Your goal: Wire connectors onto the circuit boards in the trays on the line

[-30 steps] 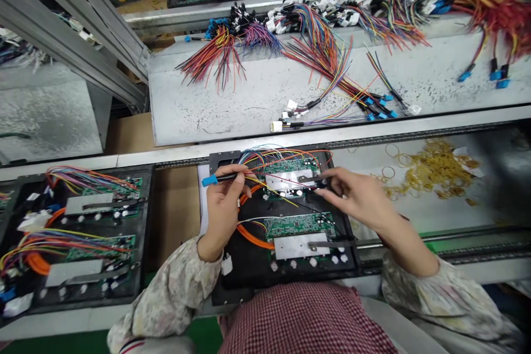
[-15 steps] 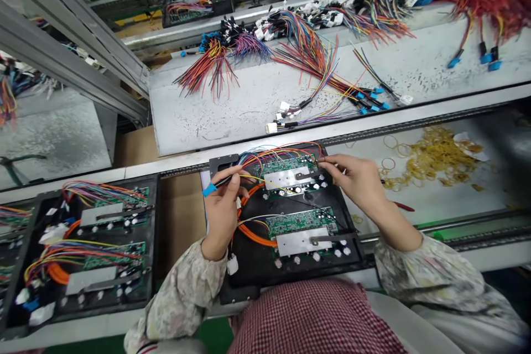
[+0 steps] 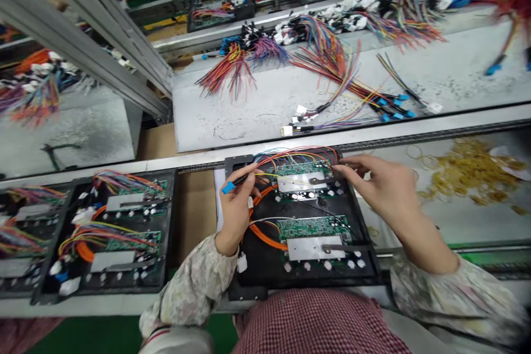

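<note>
My left hand [image 3: 235, 204] is closed on a wire harness with a blue connector [image 3: 228, 187] beside the thumb. Its coloured wires [image 3: 290, 154] arch over the upper green circuit board [image 3: 305, 166]; a yellow and a black wire hang loose across that board. My right hand [image 3: 379, 185] is at the board's right end, thumb and forefinger close together near a red wire; what lies between them is too small to make out. Below sits a second circuit board [image 3: 313, 225] with a metal plate [image 3: 315, 248]. Both boards lie in a black tray [image 3: 265, 274] with orange cable loops [image 3: 265, 237].
More black trays with wired boards [image 3: 133, 240] stand to the left on the line. Behind, a grey shelf [image 3: 232, 127] carries several bundles of wire harnesses [image 3: 327, 50]. Yellow rubber bands [image 3: 464, 171] lie at the right. A metal post [image 3: 120, 27] rises at the left.
The view has shifted, so the scene sits further right. My right hand has drawn slightly away from the upper board's right end. My left hand keeps its hold on the harness.
</note>
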`<state>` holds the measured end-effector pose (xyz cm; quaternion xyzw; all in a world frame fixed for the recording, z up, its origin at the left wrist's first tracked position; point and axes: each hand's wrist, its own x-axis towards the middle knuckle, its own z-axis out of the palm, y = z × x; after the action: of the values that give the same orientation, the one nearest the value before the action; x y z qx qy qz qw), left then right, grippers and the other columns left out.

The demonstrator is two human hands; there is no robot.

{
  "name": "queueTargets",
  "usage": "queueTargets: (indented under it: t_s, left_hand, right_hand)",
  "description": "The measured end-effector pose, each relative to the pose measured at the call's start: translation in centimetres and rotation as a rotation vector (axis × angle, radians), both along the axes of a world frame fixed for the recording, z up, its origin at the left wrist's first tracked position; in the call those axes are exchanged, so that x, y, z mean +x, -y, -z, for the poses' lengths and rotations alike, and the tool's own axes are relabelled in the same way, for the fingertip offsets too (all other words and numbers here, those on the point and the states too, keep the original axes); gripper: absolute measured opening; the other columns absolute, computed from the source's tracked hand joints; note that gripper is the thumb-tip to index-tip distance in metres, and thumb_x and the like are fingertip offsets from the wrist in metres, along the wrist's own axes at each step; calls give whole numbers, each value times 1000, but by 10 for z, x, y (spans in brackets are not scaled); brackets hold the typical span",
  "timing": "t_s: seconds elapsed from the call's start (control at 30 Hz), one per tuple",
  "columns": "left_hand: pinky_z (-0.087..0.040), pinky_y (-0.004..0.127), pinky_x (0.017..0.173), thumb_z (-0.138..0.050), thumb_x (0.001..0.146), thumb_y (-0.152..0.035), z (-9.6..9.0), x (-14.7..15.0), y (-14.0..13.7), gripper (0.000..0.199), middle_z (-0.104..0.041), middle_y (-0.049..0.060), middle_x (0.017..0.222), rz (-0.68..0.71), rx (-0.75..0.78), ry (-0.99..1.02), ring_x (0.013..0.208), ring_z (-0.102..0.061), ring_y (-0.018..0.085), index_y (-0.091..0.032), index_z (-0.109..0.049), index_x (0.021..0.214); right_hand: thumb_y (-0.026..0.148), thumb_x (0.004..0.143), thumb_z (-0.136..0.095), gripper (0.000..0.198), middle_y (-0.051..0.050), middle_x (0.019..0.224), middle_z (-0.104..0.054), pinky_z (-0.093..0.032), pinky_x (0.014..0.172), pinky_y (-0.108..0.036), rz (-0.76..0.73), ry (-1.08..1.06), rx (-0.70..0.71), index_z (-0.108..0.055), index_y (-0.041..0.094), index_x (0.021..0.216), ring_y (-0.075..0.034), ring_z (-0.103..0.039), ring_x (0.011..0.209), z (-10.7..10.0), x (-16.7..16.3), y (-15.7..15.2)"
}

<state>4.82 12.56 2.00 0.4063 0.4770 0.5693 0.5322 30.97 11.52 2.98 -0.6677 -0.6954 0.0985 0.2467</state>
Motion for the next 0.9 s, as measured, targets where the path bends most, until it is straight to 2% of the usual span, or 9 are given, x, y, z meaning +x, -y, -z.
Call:
queueTargets:
  t_s: [0.07, 0.13, 0.2, 0.33, 0.53, 0.9]
  left_hand:
    - [-50, 18, 49, -71, 86, -32, 1, 0, 1, 16, -74, 2, 89, 11, 12, -7, 73, -71, 13, -26, -74, 101]
    - [-51, 18, 50, -70, 87, -32, 2, 0, 2, 14, -72, 2, 90, 20, 37, 5, 74, -71, 13, -26, -75, 99]
    - [-51, 19, 50, -70, 87, -31, 3, 0, 3, 13, -70, 3, 93, 23, 58, 7, 75, -71, 14, -24, -75, 96]
    - [-53, 20, 53, -69, 88, -32, 3, -1, 4, 14, -68, 3, 89, -9, 55, -30, 75, -71, 14, -22, -75, 96]
    - [-50, 19, 52, -67, 89, -33, 7, -2, 3, 14, -68, 2, 85, -30, 60, -13, 73, -70, 13, -22, -74, 93]
    - [-50, 19, 52, -66, 90, -28, 7, -2, 3, 11, -68, 2, 84, -20, 68, 16, 74, -70, 13, -21, -73, 92]
  right_hand:
    - [50, 94, -54, 34, -8, 87, -75, -46, 64, -33, -151, -13, 46, -74, 23, 97, -22, -68, 75, -10, -23, -1]
    - [44, 97, -49, 32, -7, 84, -73, -45, 62, -32, -333, 8, 27, -73, 23, 91, -21, -68, 76, -13, -46, -5]
    - [37, 99, -44, 32, -6, 83, -72, -43, 60, -31, -403, -13, 1, -72, 23, 88, -20, -67, 73, -12, -64, -12]
    - [32, 97, -44, 27, -4, 88, -75, -43, 62, -29, -419, -129, -56, -70, 23, 100, -18, -67, 69, 2, -81, -29]
    - [31, 94, -46, 26, -4, 81, -75, -41, 59, -28, -428, -25, -90, -71, 24, 95, -20, -68, 66, 21, -91, -37]
    - [31, 92, -48, 26, -4, 80, -75, -41, 58, -28, -424, -52, -120, -72, 23, 95, -18, -66, 62, 22, -94, -37]
